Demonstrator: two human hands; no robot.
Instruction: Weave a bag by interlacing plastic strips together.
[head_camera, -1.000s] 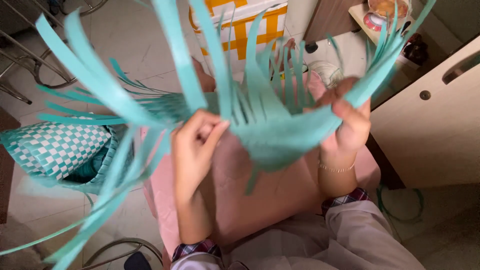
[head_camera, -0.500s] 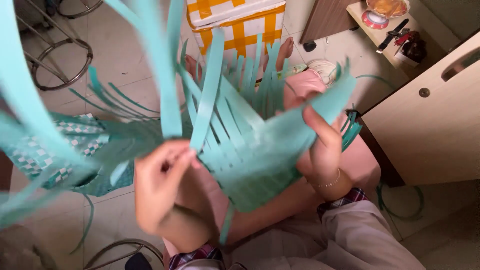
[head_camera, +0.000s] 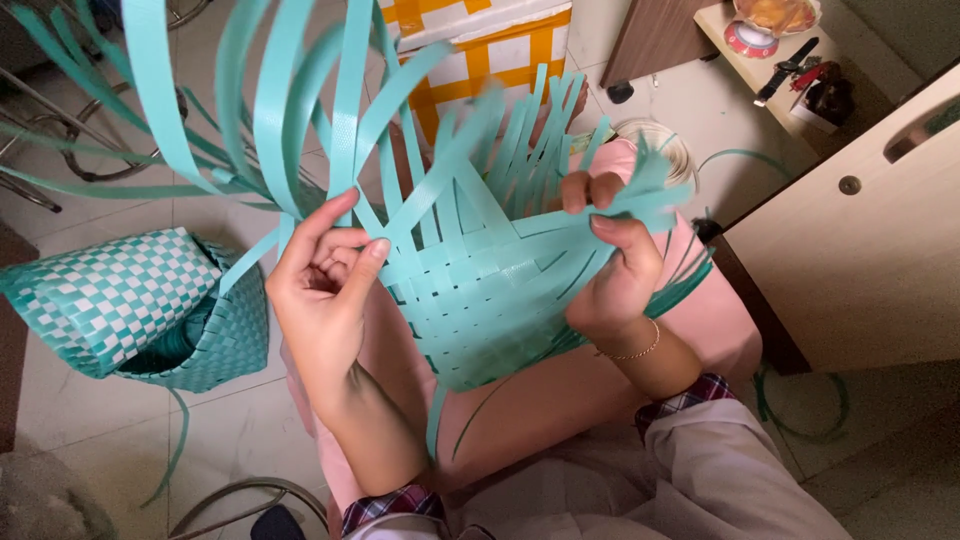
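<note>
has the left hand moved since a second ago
Yes. The left hand has slid left along the woven teal panel, from near its middle to its left edge, closer to the finished checkered basket.

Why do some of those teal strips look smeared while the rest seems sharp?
Head view: the strip ends above the woven panel are motion-blurred; both hands, left and right, and the finished basket look sharp; lighting is soft and even, without harsh glare.

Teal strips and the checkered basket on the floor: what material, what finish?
Teal strips: probably plastic strapping, flat and semi-glossy; they hold springy curves, and a fine embossed texture shows on the nearest ones. Both hands, left and right, grip the woven panel. Checkered basket: seemingly the same strapping in teal and white, woven tight; the finish looks duller, though I can't be sure.
</note>
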